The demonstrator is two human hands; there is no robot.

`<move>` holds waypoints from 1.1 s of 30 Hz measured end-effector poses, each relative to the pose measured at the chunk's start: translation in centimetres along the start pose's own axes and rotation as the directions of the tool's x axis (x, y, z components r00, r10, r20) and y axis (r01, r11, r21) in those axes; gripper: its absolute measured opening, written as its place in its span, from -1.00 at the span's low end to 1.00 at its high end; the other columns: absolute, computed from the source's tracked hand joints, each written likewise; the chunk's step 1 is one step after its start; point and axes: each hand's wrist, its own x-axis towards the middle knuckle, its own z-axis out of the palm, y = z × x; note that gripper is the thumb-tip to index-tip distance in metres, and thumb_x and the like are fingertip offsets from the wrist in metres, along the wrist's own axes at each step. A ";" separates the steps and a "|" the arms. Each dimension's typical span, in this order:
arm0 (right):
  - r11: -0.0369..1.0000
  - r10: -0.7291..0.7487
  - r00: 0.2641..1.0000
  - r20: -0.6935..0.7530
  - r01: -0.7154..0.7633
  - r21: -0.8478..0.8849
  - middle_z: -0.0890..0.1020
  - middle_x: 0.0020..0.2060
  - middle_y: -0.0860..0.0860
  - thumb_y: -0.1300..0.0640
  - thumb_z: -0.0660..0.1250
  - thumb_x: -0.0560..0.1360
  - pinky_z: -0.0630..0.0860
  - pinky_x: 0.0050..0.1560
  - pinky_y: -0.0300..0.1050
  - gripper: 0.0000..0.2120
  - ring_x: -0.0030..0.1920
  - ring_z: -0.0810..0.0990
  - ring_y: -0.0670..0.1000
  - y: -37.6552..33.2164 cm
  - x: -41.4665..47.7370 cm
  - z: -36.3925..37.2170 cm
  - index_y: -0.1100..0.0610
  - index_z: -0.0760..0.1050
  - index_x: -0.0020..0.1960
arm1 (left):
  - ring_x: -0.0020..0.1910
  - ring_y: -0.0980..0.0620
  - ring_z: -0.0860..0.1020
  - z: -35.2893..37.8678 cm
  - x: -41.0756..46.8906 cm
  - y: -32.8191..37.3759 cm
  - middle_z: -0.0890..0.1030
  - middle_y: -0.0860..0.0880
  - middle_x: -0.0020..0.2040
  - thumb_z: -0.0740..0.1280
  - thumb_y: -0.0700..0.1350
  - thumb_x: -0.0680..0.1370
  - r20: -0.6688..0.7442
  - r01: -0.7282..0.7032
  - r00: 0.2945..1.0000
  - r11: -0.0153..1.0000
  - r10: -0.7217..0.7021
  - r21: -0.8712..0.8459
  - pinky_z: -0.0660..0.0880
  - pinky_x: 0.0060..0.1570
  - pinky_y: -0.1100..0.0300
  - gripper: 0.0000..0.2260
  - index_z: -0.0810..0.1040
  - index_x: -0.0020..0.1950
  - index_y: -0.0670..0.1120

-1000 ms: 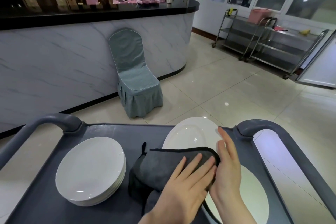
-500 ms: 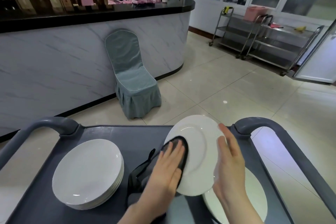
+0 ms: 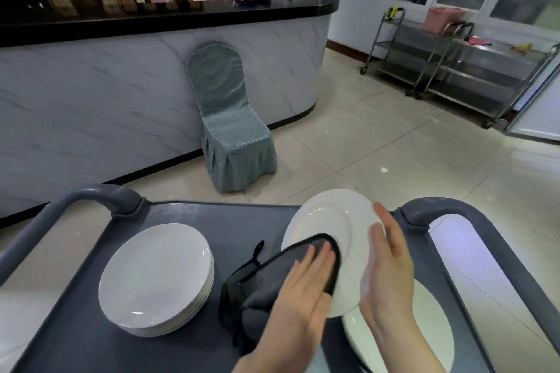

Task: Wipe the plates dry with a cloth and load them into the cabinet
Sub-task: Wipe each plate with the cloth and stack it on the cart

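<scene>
A white plate (image 3: 327,221) stands tilted up over the right side of the grey cart (image 3: 212,221). My right hand (image 3: 391,275) holds its right rim, thumb on the face and fingers behind. My left hand (image 3: 303,291) presses a dark grey cloth (image 3: 257,291) with straight fingers against the plate's lower left face; the rest of the cloth hangs down to the cart. A stack of white plates (image 3: 154,269) sits on the cart's left side. Another white plate (image 3: 430,339) lies flat under my right hand, partly hidden.
The cart has raised grey handles at far left (image 3: 100,194) and far right (image 3: 439,206). Beyond it stand a covered teal chair (image 3: 233,130) against a marble-fronted counter (image 3: 91,85), and steel trolleys (image 3: 454,63) at the back right across the tiled floor.
The plate has been lifted from flat on the cart to tilted up in my right hand. My left hand has bunched the cloth and moved it over the plate's lower left face.
</scene>
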 end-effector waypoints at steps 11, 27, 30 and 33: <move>0.951 -0.105 0.983 0.152 0.144 -0.273 0.52 0.15 -0.52 0.12 0.23 0.65 0.42 0.17 -0.37 -0.64 0.19 0.50 -0.37 1.2 -1.4 1.3 -0.25 0.43 0.35 | 0.57 0.25 -0.04 -5.2 0.6 -3.3 0.02 0.23 0.58 0.13 -0.07 0.69 0.019 0.209 0.978 0.978 -0.210 0.016 -0.03 0.55 0.20 -0.50 0.01 0.59 0.10; 0.329 0.185 0.292 0.938 0.881 -0.339 0.27 0.51 -0.28 0.02 0.22 0.66 0.17 0.47 -0.34 -0.47 0.51 0.19 -0.28 7.5 -6.9 7.3 -0.22 0.11 0.55 | -0.16 -0.06 0.71 -15.6 -4.9 -5.5 0.73 -0.11 -0.06 0.35 -0.21 0.54 -0.011 0.356 0.601 0.280 -0.799 -0.891 0.58 -0.30 0.17 -0.80 0.69 0.06 0.02; 0.350 0.346 0.237 0.908 0.865 -0.360 0.13 0.51 -0.42 -0.24 0.11 0.63 -0.04 0.50 -0.39 -0.52 0.51 -0.01 -0.39 8.8 -6.3 8.8 -0.37 0.07 0.51 | -0.18 -0.06 0.69 -16.2 -6.5 -7.5 0.73 -0.08 -0.07 0.31 -0.27 0.54 -0.040 0.334 0.546 0.261 -0.837 -0.906 0.59 -0.30 0.12 -0.71 0.68 0.08 0.08; 0.390 0.282 0.456 0.844 0.749 -0.535 0.28 0.38 -0.50 -0.37 0.07 0.57 0.01 0.41 -0.47 -0.53 0.42 0.12 -0.47 10.3 -5.3 10.3 -0.33 0.28 0.45 | -0.22 -0.01 0.69 -17.0 -8.2 -10.3 0.72 -0.03 -0.07 0.29 -0.28 0.54 -0.051 0.303 0.471 0.215 -0.881 -0.928 0.61 -0.30 0.11 -0.68 0.64 0.16 0.06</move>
